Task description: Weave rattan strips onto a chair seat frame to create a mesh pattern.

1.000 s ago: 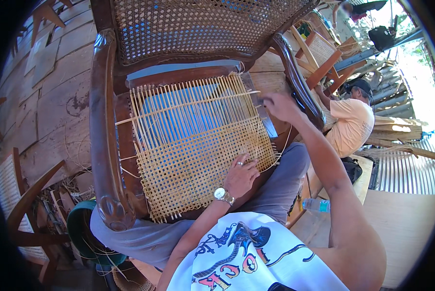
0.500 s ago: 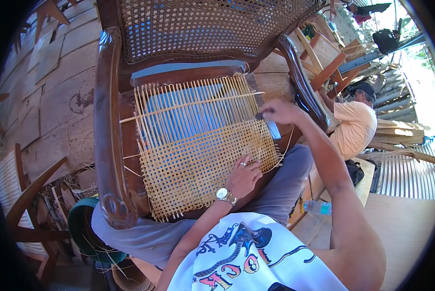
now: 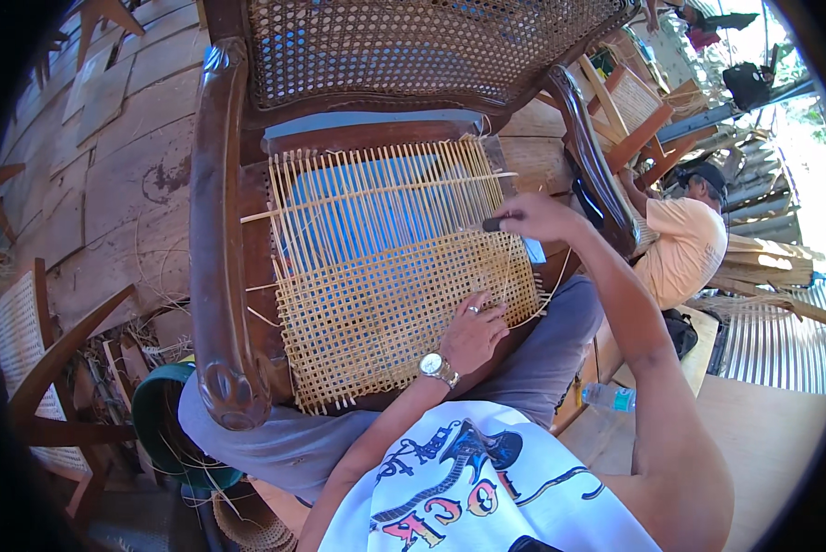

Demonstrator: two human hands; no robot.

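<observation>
A brown wooden armchair (image 3: 213, 221) with a cane back has a partly woven seat (image 3: 339, 322), dense lattice in the lower half and long parallel strips above, crossed by a horizontal strip. My left hand (image 3: 473, 340), with watch and ring, rests on the lattice near its lower right, fingers apart and slightly bent. My right hand (image 3: 534, 218) grips a small dark tool (image 3: 494, 224) at the seat's right edge, where the lattice meets the strips. A blue piece (image 3: 534, 250) lies just below that hand. A loose cane strand curves down the seat's right side.
A co-worker in peach (image 3: 675, 248) sits at right among chair frames (image 3: 638, 133). Other chair parts (image 3: 40, 386) and a green bucket (image 3: 160, 442) are at lower left. A water bottle (image 3: 606, 397) lies right of my leg. Wooden boards (image 3: 118, 156) form the floor.
My right hand has moved down to the border of the lattice, and the dark tool in it shows more clearly. The whole view has shifted slightly; my left hand stays on the weave.
</observation>
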